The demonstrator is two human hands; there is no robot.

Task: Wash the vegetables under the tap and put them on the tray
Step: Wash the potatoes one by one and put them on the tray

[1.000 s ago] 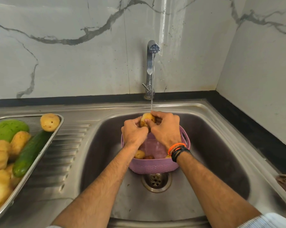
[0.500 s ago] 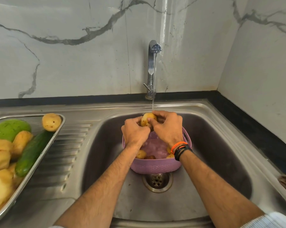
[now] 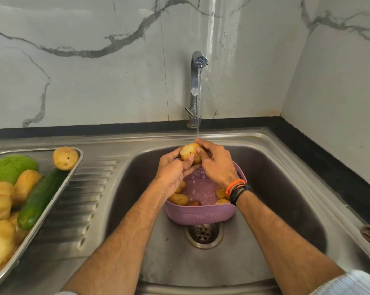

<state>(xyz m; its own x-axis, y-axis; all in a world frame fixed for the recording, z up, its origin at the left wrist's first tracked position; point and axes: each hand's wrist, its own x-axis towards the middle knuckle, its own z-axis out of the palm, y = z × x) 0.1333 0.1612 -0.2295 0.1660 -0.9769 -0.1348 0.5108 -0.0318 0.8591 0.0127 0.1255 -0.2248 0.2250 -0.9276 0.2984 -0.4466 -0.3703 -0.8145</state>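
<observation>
Head view: both hands are holding one potato (image 3: 190,152) under the tap (image 3: 195,86), above the far rim of the basket (image 3: 199,213). The left hand (image 3: 173,172) is gripping it from the left and below, thumb lying across its near face; the right hand (image 3: 217,163) is curling its fingers over the right side and top. A thin stream of water (image 3: 198,116) is falling from the spout onto the right fingers and the potato. The pink basket is sitting in the sink (image 3: 286,199), just behind the drain (image 3: 203,233), and is holding several more potatoes. On the left drainboard, the tray (image 3: 73,173) is carrying a cucumber (image 3: 41,199), a pale green vegetable (image 3: 10,167) and more potatoes, one of them resting against the far right corner. Bands (image 3: 237,190) are circling the right wrist
</observation>
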